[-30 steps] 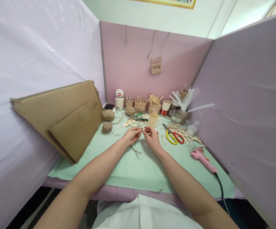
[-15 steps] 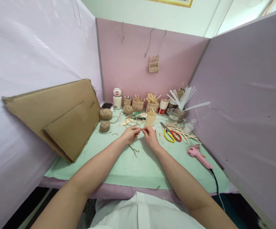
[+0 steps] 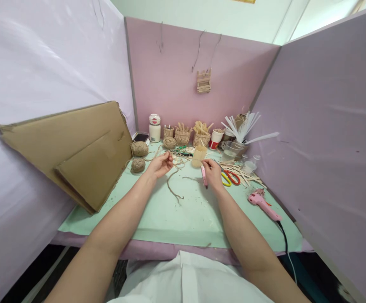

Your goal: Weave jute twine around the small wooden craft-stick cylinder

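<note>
My left hand [image 3: 161, 165] is raised over the middle of the table, thumb and fingertips pinched on a thin strand of twine. To its right, my right hand [image 3: 213, 173] is also pinched, and the strand appears to run across to its fingertips. A pink utility knife [image 3: 204, 176] lies right beside that hand, partly covered. Just beyond the fingers stands a small pale wooden-stick piece [image 3: 199, 155]. Between my forearms a crooked brown length of cord [image 3: 171, 187] rests on the green cloth.
Scissors [image 3: 232, 177] with red and yellow handles lie right, by wood strips [image 3: 244, 173]. A pink glue gun [image 3: 265, 206] trails its cord near the right edge. Twine balls [image 3: 137, 165] and leaning cardboard [image 3: 84, 164] are left. Baskets of sticks [image 3: 183, 135] line the back.
My hands were together at the centre and have moved apart, left hand to the left, right hand to the right. The brown cord and the knife now show more fully.
</note>
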Motion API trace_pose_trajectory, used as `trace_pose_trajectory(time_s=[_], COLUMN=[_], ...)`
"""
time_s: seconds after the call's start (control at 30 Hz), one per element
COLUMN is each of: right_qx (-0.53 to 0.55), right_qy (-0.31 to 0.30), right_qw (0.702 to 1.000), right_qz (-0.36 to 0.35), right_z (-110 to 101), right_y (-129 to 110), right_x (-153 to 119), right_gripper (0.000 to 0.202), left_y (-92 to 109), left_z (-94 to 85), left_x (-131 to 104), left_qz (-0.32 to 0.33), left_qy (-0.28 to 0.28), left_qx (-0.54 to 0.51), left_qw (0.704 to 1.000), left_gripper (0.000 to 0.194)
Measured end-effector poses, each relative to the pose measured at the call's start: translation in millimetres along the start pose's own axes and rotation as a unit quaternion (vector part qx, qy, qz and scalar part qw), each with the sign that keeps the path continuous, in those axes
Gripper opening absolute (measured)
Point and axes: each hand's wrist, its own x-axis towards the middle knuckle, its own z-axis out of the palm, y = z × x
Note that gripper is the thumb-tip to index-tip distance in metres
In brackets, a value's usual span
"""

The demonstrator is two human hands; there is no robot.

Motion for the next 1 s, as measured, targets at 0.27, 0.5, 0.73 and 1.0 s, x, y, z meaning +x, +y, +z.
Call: trace_pose_trajectory(time_s=[0.27,0.5,0.73,1.0], right_qx=[-0.013,-0.022,-0.057,-0.039], right_qy=[0.032,0.062,0.045,-0.038], right_qw=[0.993,0.99,0.991,0.99], right_qz=[0.109,0.124,0.114,0.133], right_z=[-5,-8,-5,3], right_y=[4,11,12,8], right_x=[0,4,3,-6], right_gripper=[0.028,0.027,0.028,0.023], left_y=[-5,-16,-24,-29], left_z=[5.1,5.5,4.5,8.9], left_x=[-7,-9,-5,-6], left_qz=[-0.121,-0.138,-0.099,-0.041], left_qy=[-0.036,-0.028,0.019,0.077], left_qx=[0.103,0.254,0.316,0.318], left_qw=[0.987,0.957,0.943,0.944], left_gripper=[0.006,0.009,0.019,0.022])
